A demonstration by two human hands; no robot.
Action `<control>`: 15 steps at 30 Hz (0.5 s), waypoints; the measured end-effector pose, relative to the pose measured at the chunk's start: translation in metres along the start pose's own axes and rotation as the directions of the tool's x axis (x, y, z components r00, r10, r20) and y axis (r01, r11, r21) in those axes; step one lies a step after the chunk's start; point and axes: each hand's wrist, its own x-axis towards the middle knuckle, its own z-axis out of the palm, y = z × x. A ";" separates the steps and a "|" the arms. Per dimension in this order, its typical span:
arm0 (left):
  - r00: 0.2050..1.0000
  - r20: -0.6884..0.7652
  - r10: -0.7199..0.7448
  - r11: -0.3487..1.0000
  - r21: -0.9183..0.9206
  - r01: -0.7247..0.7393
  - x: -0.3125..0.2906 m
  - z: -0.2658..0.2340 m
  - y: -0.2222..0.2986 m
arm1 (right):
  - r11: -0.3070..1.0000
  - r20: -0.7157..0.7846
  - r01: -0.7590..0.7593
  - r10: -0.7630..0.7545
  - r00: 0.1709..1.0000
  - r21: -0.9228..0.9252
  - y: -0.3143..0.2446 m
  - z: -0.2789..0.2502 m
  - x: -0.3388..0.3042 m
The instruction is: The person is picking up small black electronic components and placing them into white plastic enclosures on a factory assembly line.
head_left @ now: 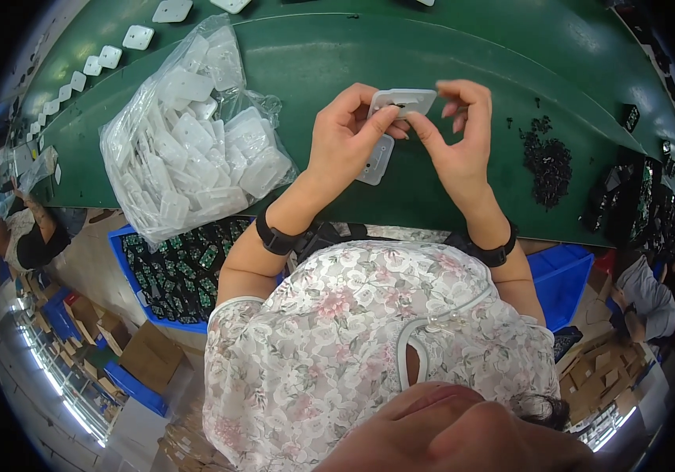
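Grip of the left hand (339, 140) is, in the head view, pinching a white plate (418, 99) above the tabletop (448, 212); the right hand (463, 153) is holding its thumb at the plate's near edge, fingers standing open. Another plate (378, 162) is lying between a plate-filled bag (188, 149) and small black parts (550, 167).

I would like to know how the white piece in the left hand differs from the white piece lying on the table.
The held piece is raised and tilted, while the lying piece rests on the green table. The left hand grips the held piece; no hand grips the lying piece, which is partly hidden behind the left hand. Both are white, with rounded corners.
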 end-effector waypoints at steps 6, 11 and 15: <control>0.991 0.114 -0.070 0.993 0.104 0.059 0.004 0.003 0.001 | 0.838 0.370 -0.456 0.339 0.865 0.298 0.019 -0.013 -0.003; 0.986 0.117 -0.121 0.987 0.118 0.107 0.001 -0.001 0.002 | 0.949 0.315 -0.295 0.248 0.916 0.110 0.008 -0.017 -0.002; 0.984 0.060 -0.170 0.982 0.092 0.165 0.006 0.007 0.004 | 0.820 0.319 -0.477 0.382 0.867 0.315 0.015 -0.013 -0.007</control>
